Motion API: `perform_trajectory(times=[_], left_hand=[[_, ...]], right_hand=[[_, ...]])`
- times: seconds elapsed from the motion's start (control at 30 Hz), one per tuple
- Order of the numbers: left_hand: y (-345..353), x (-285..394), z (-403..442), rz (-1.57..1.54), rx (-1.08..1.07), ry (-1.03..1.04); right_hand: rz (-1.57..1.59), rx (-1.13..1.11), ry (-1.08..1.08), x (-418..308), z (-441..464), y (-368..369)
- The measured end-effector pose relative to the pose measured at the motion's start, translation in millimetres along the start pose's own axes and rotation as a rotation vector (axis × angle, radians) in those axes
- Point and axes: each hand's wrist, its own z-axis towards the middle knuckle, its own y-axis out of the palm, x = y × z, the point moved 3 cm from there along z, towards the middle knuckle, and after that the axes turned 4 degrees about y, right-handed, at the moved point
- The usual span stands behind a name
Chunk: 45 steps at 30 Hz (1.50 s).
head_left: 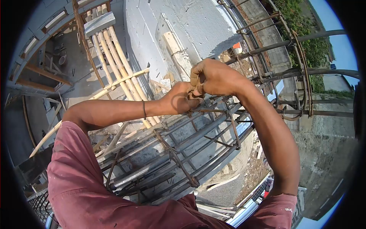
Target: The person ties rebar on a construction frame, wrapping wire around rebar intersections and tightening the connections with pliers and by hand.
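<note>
My left hand (180,99) and my right hand (218,78) meet just above a cage of steel reinforcing bars (190,139). The left fingers are curled closed in a pinch. My right hand is also closed, its thumb and fingertips bent down against the left fingertips. Whatever sits between the fingers is too small and shaded to make out. Beneath them run long rusty bars crossed by bent steel stirrups (233,131), some bound with tie wire (173,152). More of the bars (267,45) extend to the upper right, past my right hand.
A grey block wall (175,23) rises ahead, with a board (173,45) against it. Several bamboo poles (118,65) slope down at the left over a lower floor (82,86). To the right, a concrete surface (324,152) lies far below, with green plants (295,15) beyond.
</note>
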Motion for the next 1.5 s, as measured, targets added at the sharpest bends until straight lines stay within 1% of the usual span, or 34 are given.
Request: perform_trajectory(times=[0.07, 0.1, 0.17, 0.2, 0.23, 0.3, 0.37, 0.4, 0.43, 0.47, 0.5, 0.53, 0.57, 0.6, 0.7, 0.73, 0.8, 0.83, 0.87, 0.9, 0.97, 1.0, 1.07, 1.13, 1.17, 1.2, 1.23, 1.3, 1.33, 1.37, 1.43, 1.47, 1.5], left_hand=[[3, -1, 2, 0.017, -0.002, 0.002], [3, -2, 3, 0.018, -0.012, 0.005], [1, 0, 4, 0.178, 0.002, 0.091], [3, 0, 5, 0.180, -0.015, 0.093], [3, 0, 5, 0.175, 0.003, 0.058], [4, 2, 4, 0.174, -0.002, 0.023], [3, 4, 3, 0.208, 0.069, 0.003], [5, 7, 3, 0.188, 0.100, 0.056], [6, 8, 4, 0.190, 0.079, 0.060], [7, 1, 4, 0.147, 0.074, 0.003], [8, -9, 4, 0.105, 0.071, -0.055], [7, -16, 5, 0.073, 0.075, 0.031], [8, -11, 6, 0.074, 0.059, 0.035], [9, -6, 4, 0.057, 0.064, 0.033], [10, -12, 3, 0.065, 0.054, 0.025], [10, -16, 2, 0.085, 0.094, 0.052], [8, -17, 0, 0.103, 0.139, 0.078], [7, -21, -1, 0.043, 0.109, -0.007], [7, -22, -2, -0.018, 0.079, -0.092], [5, -20, -2, -0.018, 0.080, -0.091], [3, -20, 1, -0.090, 0.028, -0.174], [3, -19, 3, -0.091, 0.030, -0.172], [3, -18, 7, -0.083, -0.051, -0.180], [4, -18, 9, -0.047, -0.068, -0.185], [5, -18, 9, -0.010, -0.092, -0.192], [3, -19, 9, -0.015, -0.070, -0.193], [3, -18, 8, -0.022, -0.111, -0.151], [3, -19, 4, -0.030, -0.194, -0.070], [4, -20, 4, 0.012, -0.195, -0.017], [3, -20, 3, 0.010, -0.177, -0.020], [2, -20, 3, 0.097, -0.149, 0.070], [1, -21, 3, 0.015, -0.160, -0.008], [1, -29, 4, 0.012, -0.144, -0.008]], right_hand=[[-0.206, 0.106, -0.013, -3, 0, -3], [-0.201, 0.112, -0.006, -3, 0, -2], [-0.262, 0.168, -0.054, -1, 1, 0], [-0.267, 0.214, -0.113, -2, 0, 1], [-0.253, 0.224, -0.103, 0, 0, 0], [-0.251, 0.170, -0.113, -8, -5, -3], [-0.247, 0.155, -0.086, -5, 1, -3], [-0.303, 0.169, -0.072, -2, 5, -1], [-0.358, 0.183, -0.056, 0, 8, 1], [-0.387, 0.133, -0.061, -5, 4, 0], [-0.374, 0.142, -0.048, -4, 5, 0], [-0.372, 0.123, -0.072, -4, 6, 1], [-0.371, 0.104, -0.098, -3, 8, 1], [-0.372, 0.137, -0.114, -2, 10, 1], [-0.362, 0.133, -0.066, -1, 9, 1], [-0.363, 0.133, -0.065, -1, 6, -1], [-0.357, 0.183, 0.104, -5, -8, -10], [-0.360, 0.180, 0.103, -4, -10, -10], [-0.329, 0.235, 0.152, -1, -13, -12], [-0.297, 0.292, 0.202, 1, -15, -14], [-0.306, 0.318, 0.192, 0, -16, -12], [-0.317, 0.341, 0.181, -1, -17, -12], [-0.356, 0.332, 0.183, -1, -18, -11], [-0.405, 0.316, 0.171, -4, -17, -12], [-0.407, 0.247, 0.164, -7, -17, -11], [-0.411, 0.176, 0.157, -9, -17, -9], [-0.429, 0.165, 0.141, -12, -17, -10], [-0.370, 0.035, 0.185, -18, -21, -12], [-0.331, 0.073, 0.119, -15, -19, -10], [-0.343, 0.065, 0.108, -9, -15, -8], [-0.168, 0.129, 0.004, -1, -9, -7], [-0.095, 0.063, 0.019, -2, -13, -6], [-0.107, 0.054, 0.013, -6, -19, -8]])
